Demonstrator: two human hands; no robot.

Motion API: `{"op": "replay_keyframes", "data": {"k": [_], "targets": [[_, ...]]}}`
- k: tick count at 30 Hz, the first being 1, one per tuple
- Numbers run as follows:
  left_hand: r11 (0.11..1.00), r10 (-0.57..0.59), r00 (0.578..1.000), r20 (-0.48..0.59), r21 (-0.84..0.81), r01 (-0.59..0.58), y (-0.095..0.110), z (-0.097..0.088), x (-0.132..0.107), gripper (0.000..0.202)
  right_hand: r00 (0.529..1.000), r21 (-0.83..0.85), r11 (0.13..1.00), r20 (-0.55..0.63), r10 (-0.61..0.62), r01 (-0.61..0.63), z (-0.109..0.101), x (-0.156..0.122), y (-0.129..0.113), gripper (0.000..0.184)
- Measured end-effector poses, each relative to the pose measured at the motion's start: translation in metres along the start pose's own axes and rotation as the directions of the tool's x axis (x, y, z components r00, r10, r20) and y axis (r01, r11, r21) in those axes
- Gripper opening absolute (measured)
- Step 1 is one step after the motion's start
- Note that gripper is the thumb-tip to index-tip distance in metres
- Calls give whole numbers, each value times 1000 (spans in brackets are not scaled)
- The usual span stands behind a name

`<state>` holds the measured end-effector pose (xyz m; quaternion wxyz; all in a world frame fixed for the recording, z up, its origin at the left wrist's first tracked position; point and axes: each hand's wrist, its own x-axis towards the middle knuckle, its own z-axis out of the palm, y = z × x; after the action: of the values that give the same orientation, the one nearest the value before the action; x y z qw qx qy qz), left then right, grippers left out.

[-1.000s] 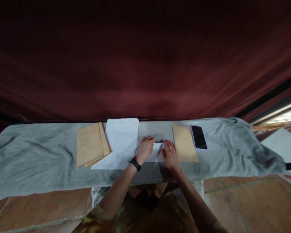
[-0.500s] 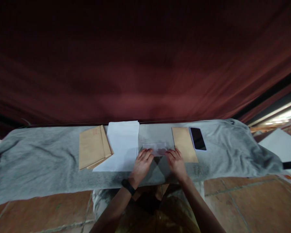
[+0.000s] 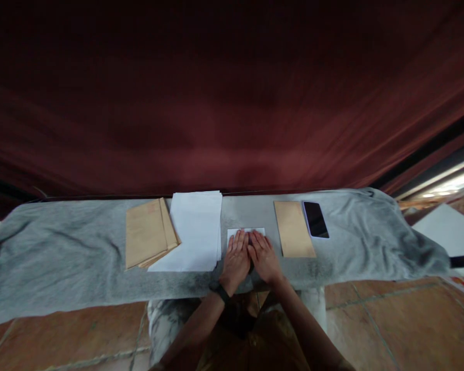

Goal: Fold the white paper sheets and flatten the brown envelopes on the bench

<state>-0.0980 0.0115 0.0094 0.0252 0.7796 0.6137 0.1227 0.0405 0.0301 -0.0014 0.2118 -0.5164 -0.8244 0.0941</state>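
Observation:
A folded white sheet [image 3: 246, 232] lies on the grey cloth [image 3: 62, 257] in front of me. My left hand [image 3: 236, 259] and my right hand [image 3: 263, 256] rest flat on it side by side, fingers stretched out and pressing down; only the sheet's far edge shows past my fingertips. A black band sits on my left wrist. Left of my hands lies a stack of white paper [image 3: 193, 229], and further left a pile of brown envelopes [image 3: 147, 232]. To the right lies a single brown envelope [image 3: 294, 229] with a black phone [image 3: 316, 219] beside it.
The grey cloth covers a long narrow table in front of a dark red curtain [image 3: 232, 103]. A tiled floor [image 3: 390, 324] shows below the table's near edge. A white sheet [image 3: 444, 229] sticks in from the far right.
My hands lifted the near part of the white sheet and folded it over. They then came together and now lie flat on the smaller folded sheet.

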Motion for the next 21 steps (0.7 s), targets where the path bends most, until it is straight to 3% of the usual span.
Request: {"op": "replay_keyframes", "data": {"k": [5,11,14,17,18,19,21], "targets": [[992,-117,993,-9,40,117,-2,12,-3,59,996,-143,986,-50,80,-87,13,-5,1,57],[968,-247,966,-78,19,249,0,8,-14,62,987,-200,968,-94,132,-149,20,-13,7,62],[975,-222,969,-107,-14,221,-11,-7,-18,56,983,-193,968,-121,140,-162,24,-13,7,63],[968,-251,953,-169,-21,252,-50,-37,-22,49,980,-175,969,-133,150,-172,26,-14,7,64],[943,-329,921,-210,-15,333,-70,-48,-24,49,980,-167,970,-130,153,-174,27,-14,7,64],[893,-438,859,-264,-15,450,-91,-60,-27,49,979,-160,971,-126,158,-177,27,-15,8,65],[756,-625,702,-343,-38,654,-135,-80,-36,58,979,-150,972,-120,165,-182,28,-15,8,66]]}}
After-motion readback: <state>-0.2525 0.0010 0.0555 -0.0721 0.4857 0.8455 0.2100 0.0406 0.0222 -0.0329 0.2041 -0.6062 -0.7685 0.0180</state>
